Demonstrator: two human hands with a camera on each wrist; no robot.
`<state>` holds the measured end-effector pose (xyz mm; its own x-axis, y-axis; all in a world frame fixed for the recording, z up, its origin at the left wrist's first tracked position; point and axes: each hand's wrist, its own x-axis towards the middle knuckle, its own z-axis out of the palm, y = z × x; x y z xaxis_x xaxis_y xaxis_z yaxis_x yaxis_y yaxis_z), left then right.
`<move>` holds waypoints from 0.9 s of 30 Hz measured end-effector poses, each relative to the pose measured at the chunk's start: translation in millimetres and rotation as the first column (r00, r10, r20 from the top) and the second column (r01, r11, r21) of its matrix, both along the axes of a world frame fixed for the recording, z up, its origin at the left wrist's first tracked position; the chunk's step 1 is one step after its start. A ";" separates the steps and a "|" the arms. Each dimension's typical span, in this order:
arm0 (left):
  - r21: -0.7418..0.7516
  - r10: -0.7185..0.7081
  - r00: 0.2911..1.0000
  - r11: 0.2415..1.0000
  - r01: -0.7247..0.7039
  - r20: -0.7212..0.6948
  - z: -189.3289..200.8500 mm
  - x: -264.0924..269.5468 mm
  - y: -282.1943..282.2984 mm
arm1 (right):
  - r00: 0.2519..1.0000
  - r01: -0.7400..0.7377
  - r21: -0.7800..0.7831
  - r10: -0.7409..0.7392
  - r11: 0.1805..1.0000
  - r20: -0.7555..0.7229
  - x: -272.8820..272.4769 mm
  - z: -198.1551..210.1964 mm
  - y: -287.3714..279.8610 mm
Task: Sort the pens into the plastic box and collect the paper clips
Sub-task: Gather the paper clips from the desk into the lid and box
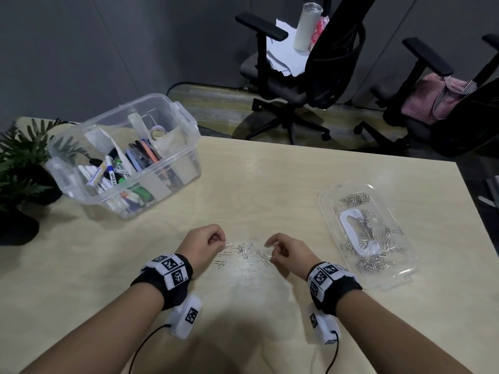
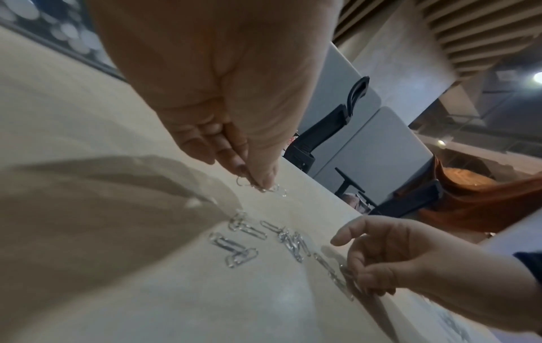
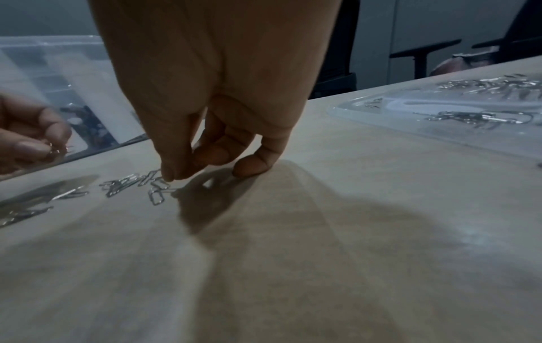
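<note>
— Where do the loose paper clips (image 1: 244, 252) lie?
— On the pale table (image 1: 270, 184), scattered between the two hands, well short of the clear lid (image 1: 405, 273) to their right, which already carries a heap of clips.
— The left hand (image 1: 205, 242)?
— Its fingers are curled tight, thumb and forefinger pinching a few clips just above the left end of the scatter.
— And the right hand (image 1: 286, 252)?
— Narrowly closed too; its fingertips (image 3: 173, 178) press on a clip at the right end, the little finger resting on the table. Whether that clip is lifted cannot be told.
— The pens (image 1: 108, 174)?
— Inside the plastic box (image 1: 189, 125), beyond the clips and to their left, near the table's far edge.
— Room around the clips?
— Bare table lies toward the person and between clips and lid. A plant (image 1: 21, 157) stands left of the box.
</note>
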<state>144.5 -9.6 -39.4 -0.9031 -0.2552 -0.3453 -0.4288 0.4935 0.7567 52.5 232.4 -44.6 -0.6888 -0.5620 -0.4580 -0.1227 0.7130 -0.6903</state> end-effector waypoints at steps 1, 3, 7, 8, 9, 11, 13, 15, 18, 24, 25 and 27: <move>0.012 0.004 1.000 1.000 -0.004 -0.007 1.0 5.1 -1.9 | 1.000 -0.025 0.022 0.025 0.999 0.001 1.3 -0.8 -0.4; 0.027 -0.014 1.000 1.000 0.014 0.004 0.4 15.4 -3.6 | 0.998 -0.062 0.078 0.062 0.995 0.003 3.7 -1.5 -3.8; -0.001 -0.073 0.994 0.997 0.073 0.076 -10.0 29.3 0.9 | 0.996 -0.075 0.198 0.083 0.977 -0.030 10.4 0.3 -12.4; -0.011 -0.078 0.992 0.997 0.080 0.096 -12.0 30.6 3.8 | 0.996 -0.060 0.217 0.072 0.974 -0.048 11.8 0.8 -14.1; -0.021 -0.073 0.991 0.997 0.076 0.112 -13.7 31.4 6.5 | 0.996 -0.045 0.230 0.061 0.972 -0.061 13.0 1.0 -15.8; -0.038 -0.042 0.991 0.998 0.047 0.128 -16.1 30.3 11.0 | 0.998 -0.022 0.244 0.037 0.969 -0.056 14.0 1.5 -19.3; -0.054 -0.019 0.992 0.998 0.026 0.125 -18.4 26.7 13.8 | 0.999 -0.005 0.264 0.016 0.964 -0.043 13.9 1.8 -22.6; -0.069 -0.028 0.991 0.997 0.037 0.128 -19.3 23.0 15.6 | 0.999 0.000 0.295 0.012 0.956 -0.039 13.5 3.2 -25.7; -0.074 -0.053 0.989 0.995 0.064 0.137 -18.2 17.8 16.4 | 0.999 -0.015 0.336 0.024 0.942 -0.023 13.5 5.1 -30.9; -0.146 -0.081 0.987 0.984 0.102 0.140 -19.3 14.1 14.5 | 0.996 -0.074 0.331 0.084 0.941 -0.015 14.2 3.7 -39.4; -0.144 -0.075 0.989 0.985 0.093 0.125 -20.0 14.8 15.3 | 0.994 -0.090 0.321 0.103 0.943 -0.025 15.8 3.0 -40.7; -0.143 -0.076 0.992 0.985 0.091 0.105 -21.0 16.5 16.4 | 0.988 -0.121 0.303 0.143 0.945 -0.052 20.2 2.4 -43.3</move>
<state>161.1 6.9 -60.4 -0.8867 -0.2350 -0.3982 -0.4504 0.6338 0.6288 72.7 189.1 -42.2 -0.6549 -0.4957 -0.5704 -0.2711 0.8587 -0.4350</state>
